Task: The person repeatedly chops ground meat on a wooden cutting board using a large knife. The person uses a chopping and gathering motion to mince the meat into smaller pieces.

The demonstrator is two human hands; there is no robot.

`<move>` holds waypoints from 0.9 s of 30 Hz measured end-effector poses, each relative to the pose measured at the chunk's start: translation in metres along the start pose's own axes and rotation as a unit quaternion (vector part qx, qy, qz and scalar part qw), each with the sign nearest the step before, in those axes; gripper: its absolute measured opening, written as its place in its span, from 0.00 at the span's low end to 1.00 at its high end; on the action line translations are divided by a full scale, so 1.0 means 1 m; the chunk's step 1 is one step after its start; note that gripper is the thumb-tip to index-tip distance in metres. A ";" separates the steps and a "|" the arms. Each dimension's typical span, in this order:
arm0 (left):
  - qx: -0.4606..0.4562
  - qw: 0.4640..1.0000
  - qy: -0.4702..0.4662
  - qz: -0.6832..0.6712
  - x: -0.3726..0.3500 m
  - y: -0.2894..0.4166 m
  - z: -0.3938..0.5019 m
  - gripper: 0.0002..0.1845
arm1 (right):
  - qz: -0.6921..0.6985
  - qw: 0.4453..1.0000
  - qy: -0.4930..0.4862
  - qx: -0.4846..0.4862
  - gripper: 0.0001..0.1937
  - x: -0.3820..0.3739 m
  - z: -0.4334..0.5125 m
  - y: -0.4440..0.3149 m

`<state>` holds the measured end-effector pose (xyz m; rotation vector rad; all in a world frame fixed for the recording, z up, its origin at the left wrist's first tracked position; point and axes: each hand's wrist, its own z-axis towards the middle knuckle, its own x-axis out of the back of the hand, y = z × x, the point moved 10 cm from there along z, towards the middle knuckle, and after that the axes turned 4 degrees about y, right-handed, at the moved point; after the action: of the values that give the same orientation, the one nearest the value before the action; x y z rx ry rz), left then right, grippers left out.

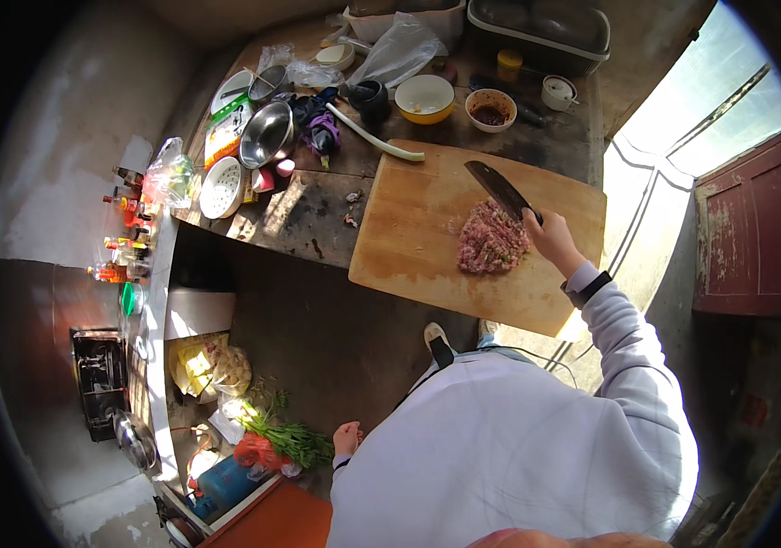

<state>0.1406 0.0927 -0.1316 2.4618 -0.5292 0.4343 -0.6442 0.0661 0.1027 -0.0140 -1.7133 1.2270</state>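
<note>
My right hand (552, 238) grips the black handle of a kitchen cleaver (499, 186). Its dark blade reaches up and to the left over the wooden cutting board (404, 226). Beside and partly under the blade lies a flat mound of minced meat (492, 240), pink with pale and greenish flecks. My left hand (347, 437) hangs low at my side, away from the board, with its fingers curled; I make out nothing in it. Across the board's far left corner rests the end of a peeled scallion stalk (377, 140).
Behind the board stand a yellow bowl (425, 100), a bowl of dark sauce (491, 111) and a small white cup (559, 92). To the left are a steel bowl (266, 134) and a white colander (222, 188). Bottles (127, 205) line the wall ledge; a blue gas cylinder (229, 483) lies lower left.
</note>
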 end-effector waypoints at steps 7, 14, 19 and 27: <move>0.002 0.999 -0.022 0.031 -0.005 -0.002 -0.001 0.12 | -0.056 0.996 -0.041 -0.050 0.27 -0.011 -0.006 0.011; -0.019 0.999 -0.012 0.032 -0.006 0.015 -0.010 0.11 | -0.101 0.994 -0.009 -0.039 0.28 0.001 -0.003 0.010; -0.070 0.997 0.014 0.009 0.004 0.031 -0.029 0.11 | -0.002 0.999 0.016 -0.039 0.26 0.008 -0.001 0.010; -0.028 0.999 0.015 0.034 0.006 0.009 -0.010 0.11 | -0.006 1.000 -0.010 -0.011 0.27 0.010 0.012 0.005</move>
<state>0.1400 0.0904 -0.1175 2.3852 -0.6053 0.4749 -0.6604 0.0657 0.1061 -0.0049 -1.7419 1.2042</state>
